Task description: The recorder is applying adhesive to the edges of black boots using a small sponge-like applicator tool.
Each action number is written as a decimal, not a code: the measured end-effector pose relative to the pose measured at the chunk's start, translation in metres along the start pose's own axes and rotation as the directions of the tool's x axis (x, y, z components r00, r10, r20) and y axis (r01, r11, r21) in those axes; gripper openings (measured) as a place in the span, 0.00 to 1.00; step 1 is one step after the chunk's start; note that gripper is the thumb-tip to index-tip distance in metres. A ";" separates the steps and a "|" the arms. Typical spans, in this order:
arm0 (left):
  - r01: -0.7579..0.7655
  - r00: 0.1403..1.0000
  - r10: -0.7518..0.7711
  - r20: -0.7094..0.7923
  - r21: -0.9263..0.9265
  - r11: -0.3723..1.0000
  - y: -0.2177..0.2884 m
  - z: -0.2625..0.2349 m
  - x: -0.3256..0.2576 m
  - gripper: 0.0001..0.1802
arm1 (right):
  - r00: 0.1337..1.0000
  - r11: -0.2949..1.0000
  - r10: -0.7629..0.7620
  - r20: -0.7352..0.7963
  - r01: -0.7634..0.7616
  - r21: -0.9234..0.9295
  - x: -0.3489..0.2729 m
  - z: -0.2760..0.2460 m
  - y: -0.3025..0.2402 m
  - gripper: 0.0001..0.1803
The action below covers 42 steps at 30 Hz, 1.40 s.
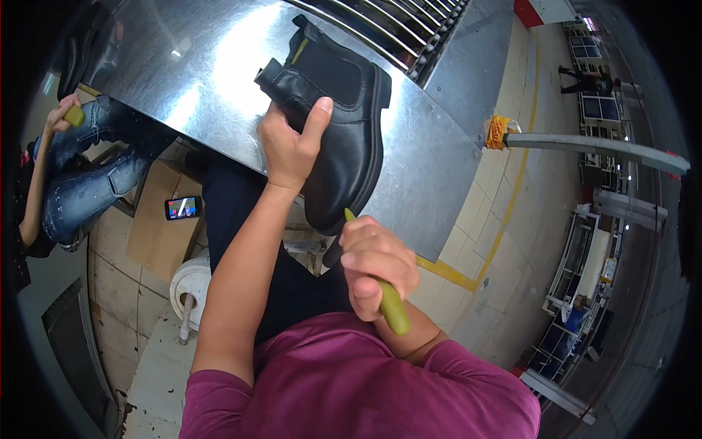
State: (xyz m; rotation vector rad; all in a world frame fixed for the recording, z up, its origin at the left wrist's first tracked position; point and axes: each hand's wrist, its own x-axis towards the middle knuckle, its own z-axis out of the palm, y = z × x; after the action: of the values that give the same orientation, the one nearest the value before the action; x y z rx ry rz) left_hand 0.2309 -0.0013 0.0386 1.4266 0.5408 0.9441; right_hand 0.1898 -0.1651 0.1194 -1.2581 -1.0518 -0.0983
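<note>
A black Chelsea boot (344, 157) with an elastic side panel lies on its side on the shiny metal table (446, 179), its toe pointing toward me. My left hand (292, 146) grips it near the ankle, thumb on top and the other fingers hidden beneath. Close to the toe, my right hand (376, 267) is closed around a yellow-green tapered stick (395, 311). The stick's pointed end shows above my fist, beside the toe; I cannot tell whether it touches the leather. Its thick end sticks out below the fist toward me.
Metal rollers (409, 29) run along the table's far side. At left a co-worker's hand (62, 113) holds a similar yellow-green piece, near more black footwear (84, 47). A phone (183, 208) rests on a cardboard box (155, 227). A metal bar (585, 143) extends at right.
</note>
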 end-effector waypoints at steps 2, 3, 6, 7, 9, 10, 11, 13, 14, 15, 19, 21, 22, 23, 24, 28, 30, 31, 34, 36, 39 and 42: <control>-0.014 1.000 0.014 -0.008 0.016 1.000 -0.006 -0.004 0.000 0.18 | 1.000 1.000 -0.013 0.026 0.013 0.007 -0.003 0.006 -0.002 0.17; -0.018 1.000 0.018 -0.021 0.037 0.999 -0.008 -0.007 0.000 0.18 | 0.998 1.000 -0.016 0.054 0.015 0.018 -0.006 0.010 -0.003 0.16; 0.002 1.000 -0.001 0.025 -0.036 0.999 0.001 0.000 0.000 0.19 | 0.965 0.967 0.255 0.064 -0.255 -0.009 -0.047 0.020 0.000 0.10; 0.036 0.998 -0.032 0.053 -0.085 0.996 0.003 -0.002 0.003 0.19 | 0.910 0.913 0.407 0.081 -0.403 -0.067 -0.066 0.025 0.001 0.08; -0.029 0.999 0.031 0.035 -0.069 0.997 -0.005 -0.005 0.006 0.20 | 0.880 0.881 0.469 0.071 -0.472 0.036 -0.080 0.024 -0.001 0.05; -0.018 0.998 0.022 0.057 -0.073 0.997 -0.003 -0.003 0.006 0.19 | 0.838 0.837 0.540 0.084 -0.544 0.049 -0.072 0.019 -0.011 0.06; 0.067 0.993 -0.057 0.105 -0.089 0.994 0.001 -0.005 0.010 0.19 | 0.840 0.845 0.525 0.136 -0.534 0.034 -0.063 0.014 -0.014 0.08; 0.262 0.963 -0.239 0.125 -0.219 0.940 0.012 -0.009 0.008 0.18 | 0.884 0.896 0.414 0.219 -0.438 0.075 -0.064 0.005 -0.018 0.15; 0.220 0.971 -0.200 0.132 -0.155 0.963 0.022 -0.014 0.009 0.18 | 0.912 0.936 0.325 0.249 -0.347 0.051 -0.061 0.001 -0.016 0.19; 0.175 0.976 -0.161 0.144 -0.090 0.980 0.033 -0.024 0.010 0.18 | 0.932 0.967 0.235 0.277 -0.252 0.027 -0.059 -0.004 -0.014 0.23; 0.050 0.943 -0.122 0.309 0.231 0.972 0.077 -0.091 0.005 0.25 | 0.882 0.904 0.382 0.276 -0.418 0.086 -0.062 -0.044 -0.010 0.21; 0.031 0.918 -0.105 0.382 0.195 0.980 0.085 -0.120 -0.008 0.28 | 0.869 0.856 0.450 0.206 -0.486 0.175 -0.067 -0.062 0.007 0.20; 0.020 0.914 -0.104 0.391 0.212 0.977 0.081 -0.134 -0.016 0.28 | 0.791 0.771 0.590 0.162 -0.612 0.176 -0.063 -0.068 0.013 0.20; -0.087 0.895 -0.050 0.443 0.284 0.955 0.080 -0.146 -0.022 0.29 | 0.688 0.663 0.715 0.126 -0.724 0.191 -0.058 -0.071 0.018 0.21; -0.212 0.867 -0.009 0.498 0.385 0.898 0.071 -0.162 -0.030 0.31 | 0.676 0.633 0.731 0.091 -0.721 0.282 -0.051 -0.072 0.025 0.22; 0.036 0.922 -0.169 0.349 0.356 0.934 0.033 -0.191 -0.081 0.42 | 0.688 0.587 0.724 0.054 -0.655 0.476 -0.003 -0.061 0.054 0.32; -0.019 0.949 -0.120 0.292 0.432 0.902 0.028 -0.183 -0.083 0.47 | 0.725 0.603 0.689 -0.004 -0.570 0.558 0.009 -0.053 0.073 0.33; -0.022 0.946 -0.123 0.299 0.439 0.898 0.031 -0.177 -0.083 0.47 | 0.723 0.600 0.691 -0.010 -0.566 0.565 0.013 -0.051 0.080 0.33; -0.041 0.916 -0.142 0.376 0.439 0.898 0.054 -0.153 -0.082 0.49 | 0.480 0.308 0.877 -0.040 -0.496 0.812 0.036 -0.046 0.087 0.19; -0.074 0.906 -0.125 0.404 0.442 0.894 0.059 -0.147 -0.079 0.50 | 0.437 0.262 0.898 -0.047 -0.447 0.856 0.043 -0.043 0.098 0.17; -0.070 0.898 -0.124 0.422 0.415 0.907 0.058 -0.148 -0.074 0.50 | 0.380 0.207 0.924 -0.043 -0.401 0.892 0.050 -0.036 0.104 0.13; -0.086 0.850 -0.159 0.502 0.429 0.899 0.068 -0.144 -0.060 0.50 | 0.390 0.184 0.920 -0.021 -0.387 0.904 0.051 -0.033 0.112 0.13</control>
State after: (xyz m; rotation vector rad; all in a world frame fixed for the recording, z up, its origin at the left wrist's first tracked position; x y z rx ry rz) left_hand 0.0674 0.0268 0.0744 1.9890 0.3700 0.3604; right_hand 0.3038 -0.1267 0.0758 -0.6217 0.2369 0.6659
